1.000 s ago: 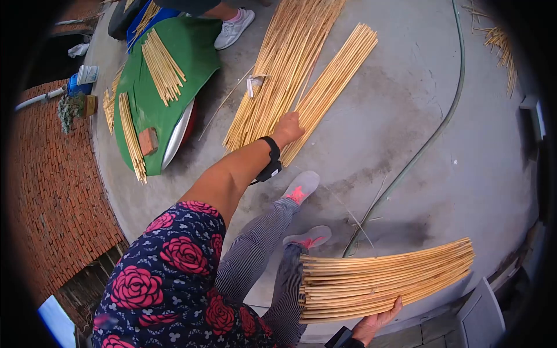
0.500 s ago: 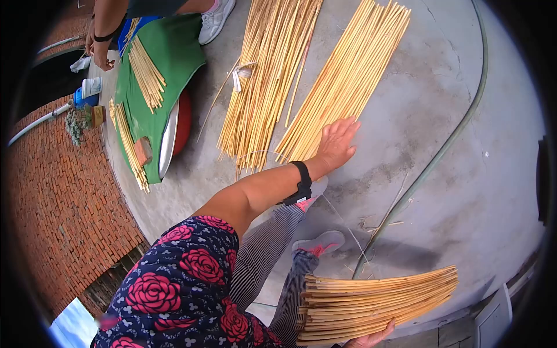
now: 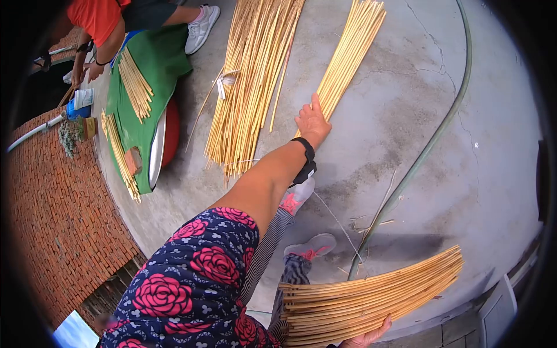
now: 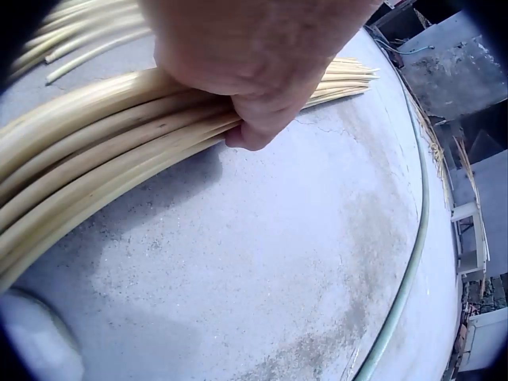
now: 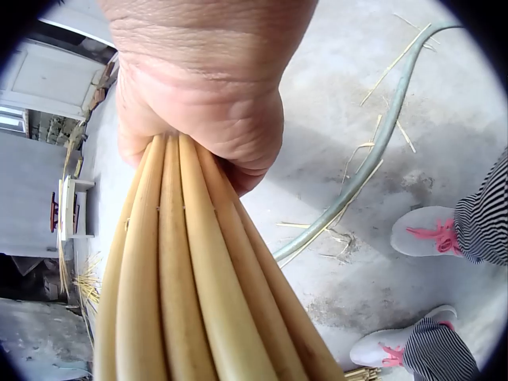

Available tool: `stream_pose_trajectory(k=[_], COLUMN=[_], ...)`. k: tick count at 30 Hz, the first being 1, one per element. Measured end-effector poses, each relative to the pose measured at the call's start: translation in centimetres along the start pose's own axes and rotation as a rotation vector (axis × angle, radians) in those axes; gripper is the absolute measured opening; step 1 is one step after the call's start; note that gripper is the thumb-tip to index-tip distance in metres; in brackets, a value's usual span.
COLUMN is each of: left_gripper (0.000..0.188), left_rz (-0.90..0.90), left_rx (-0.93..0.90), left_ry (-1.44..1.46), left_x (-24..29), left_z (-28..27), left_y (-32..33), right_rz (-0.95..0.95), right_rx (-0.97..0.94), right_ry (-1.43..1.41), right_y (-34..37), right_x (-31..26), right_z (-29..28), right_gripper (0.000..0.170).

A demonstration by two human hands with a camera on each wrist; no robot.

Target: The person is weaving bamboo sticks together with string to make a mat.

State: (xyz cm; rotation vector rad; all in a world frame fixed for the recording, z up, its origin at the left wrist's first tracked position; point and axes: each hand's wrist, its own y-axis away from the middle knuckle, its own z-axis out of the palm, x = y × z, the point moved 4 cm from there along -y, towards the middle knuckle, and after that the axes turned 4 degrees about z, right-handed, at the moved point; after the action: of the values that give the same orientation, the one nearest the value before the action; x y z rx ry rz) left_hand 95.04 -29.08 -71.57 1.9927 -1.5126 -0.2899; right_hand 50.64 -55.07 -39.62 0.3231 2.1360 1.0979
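Note:
My left hand (image 3: 313,123) grips a bundle of pale straw-coloured stalks (image 3: 351,55) over the concrete floor. In the left wrist view the thumb curls round the stalks (image 4: 103,159) at the bundle's edge. The hand and forearm hide the near end in the head view. At the lower right, my right hand (image 3: 371,335) holds a fanned row of similar stalks (image 3: 371,298) from below. In the right wrist view the held stalks (image 5: 182,270) spread out from the palm, with small thread-like marks across them.
A larger pile of stalks (image 3: 249,87) with a white tie lies left of my left hand. Beyond it, a green cloth (image 3: 168,55) carries smaller stalk bundles and a brick (image 3: 133,160). Another person in a red top (image 3: 98,20) bends there. A green hose (image 3: 432,142) crosses the floor.
My left hand lifted off the spread stalks with fingers out, then took hold of them, and they are now gathered narrower. The other person has come further into view. My right hand keeps its hold.

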Motion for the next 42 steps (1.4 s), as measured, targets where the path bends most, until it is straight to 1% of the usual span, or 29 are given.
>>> stream_pose_trajectory(k=[1, 3, 6, 8, 9, 10, 11, 12, 13, 14, 16, 17, 18, 20, 21, 24, 27, 29, 30, 31, 32, 33, 34, 35, 37, 38, 39, 41, 42], left_gripper=[0.099, 0.093, 0.085, 0.080, 0.079, 0.078, 0.078, 0.078, 0.079, 0.081, 0.083, 0.084, 0.085, 0.086, 0.086, 0.084, 0.081, 0.081, 0.081, 0.079, 0.078, 0.078, 0.078, 0.078, 0.078, 0.078, 0.076, 0.075, 0.074], left_rz=[-0.012, 0.008, 0.103, 0.200, 0.261, 0.265, 0.247, 0.333, 0.366, 0.429, 0.461, 0.509, 0.612, 0.487, 0.503, 0.565, 0.626, 0.552, 0.522, 0.481, 0.464, 0.458, 0.471, 0.472, 0.391, 0.369, 0.302, 0.330, 0.323], left_rx=[0.043, 0.034, 0.048, 0.018, -0.004, -0.041, -0.102, -0.109, -0.123, -0.170, -0.202, -0.187, -0.143, -0.299, -0.306, -0.275, -0.208, -0.254, -0.266, -0.278, -0.283, -0.277, -0.261, -0.270, -0.334, -0.351, -0.388, -0.390, -0.394], left_ry=[0.009, 0.052, 0.084, 0.153, 0.224, 0.320, 0.328, 0.421, 0.422, 0.525, 0.523, 0.495, 0.465, 0.589, 0.585, 0.549, 0.504, 0.532, 0.557, 0.520, 0.501, 0.497, 0.488, 0.545, 0.557, 0.567, 0.616, 0.674, 0.705], left_x=[-0.3, -0.7, -0.4, -0.1, 0.8, 0.4, 1.8, 2.0, 2.7, 3.9, 5.8, 6.9, 7.0, 11.1, 11.9, 16.1, 21.0, 23.2, 25.2, 26.8, 27.5, 28.8, 31.0, 33.2, 36.9, 39.2, 41.1, 44.6, 46.5], left_z=[-1.0, -3.2, -8.4, -12.1, -15.6, -17.2, -21.0, -23.3, -26.3, -29.4, -34.7, -37.4, -38.8, -43.4, -44.4, -46.3, -46.4, -46.1, -45.5, -45.0, -44.5, -43.8, -43.5, -43.8, -43.3, -43.5, -43.2, -42.1, -42.4], left_y=[0.1, 0.9, 2.6, 4.4, 6.9, 8.0, 11.0, 12.6, 14.6, 17.1, 22.1, 23.6, 24.3, 29.0, 30.7, 33.6, 35.8, 37.2, 38.1, 39.3, 40.8, 41.7, 41.9, 41.9, 44.4, 44.7, 45.2, 46.0, 45.2], right_rz=[0.031, 0.213, 0.248, 0.220, 0.226, 0.219, 0.164, 0.108, 0.063, 0.019, -0.028, -0.079, -0.120, -0.160, -0.188, -0.246, -0.262, -0.220, -0.240, -0.239, -0.223, -0.216, -0.211, -0.182, -0.162, -0.171, -0.176, -0.177, -0.171], right_rx=[-0.003, -0.090, -0.155, -0.157, -0.168, -0.160, -0.142, -0.114, -0.105, -0.111, -0.113, -0.157, -0.184, -0.215, -0.192, -0.207, -0.255, -0.278, -0.295, -0.301, -0.293, -0.268, -0.306, -0.320, -0.352, -0.352, -0.349, -0.326, -0.303], right_ry=[0.014, -0.567, -0.850, -0.866, -0.898, -0.930, -0.922, -0.916, -0.919, -0.928, -0.924, -0.938, -0.947, -0.933, -0.959, -0.972, -0.975, -0.947, -0.924, -0.908, -0.885, -0.865, -0.858, -0.839, -0.825, -0.835, -0.840, -0.881, -0.891], right_y=[0.2, -0.9, -0.4, 0.2, 1.2, 1.9, 2.6, 2.9, 3.6, 4.4, 6.0, 6.9, 7.5, 8.8, 8.8, 7.0, 3.4, 0.2, -2.7, -5.0, -6.2, -7.4, -8.9, -9.6, -10.9, -11.9, -12.9, -15.6, -17.0], right_x=[0.0, -0.9, -3.2, -5.0, -6.5, -8.4, -9.9, -11.0, -12.8, -14.5, -18.4, -20.9, -23.5, -27.0, -28.1, -32.1, -35.9, -38.3, -40.4, -41.6, -42.0, -43.6, -46.0, -47.9, -50.2, -52.0, -53.5, -55.5, -57.7], right_z=[-0.6, 0.8, 1.0, -0.2, -0.3, -0.6, -1.3, -2.4, -3.1, -3.2, -4.4, -4.7, -5.0, -6.9, -7.6, -10.4, -14.2, -16.9, -18.7, -20.4, -22.5, -24.5, -26.1, -27.1, -31.2, -32.1, -33.2, -35.4, -35.3], right_gripper=[0.088, 0.074, 0.067, 0.064, 0.061, 0.058, 0.055, 0.053, 0.052, 0.050, 0.047, 0.045, 0.044, 0.043, 0.041, 0.040, 0.038, 0.037, 0.037, 0.037, 0.036, 0.035, 0.035, 0.034, 0.036, 0.036, 0.037, 0.040, 0.040])
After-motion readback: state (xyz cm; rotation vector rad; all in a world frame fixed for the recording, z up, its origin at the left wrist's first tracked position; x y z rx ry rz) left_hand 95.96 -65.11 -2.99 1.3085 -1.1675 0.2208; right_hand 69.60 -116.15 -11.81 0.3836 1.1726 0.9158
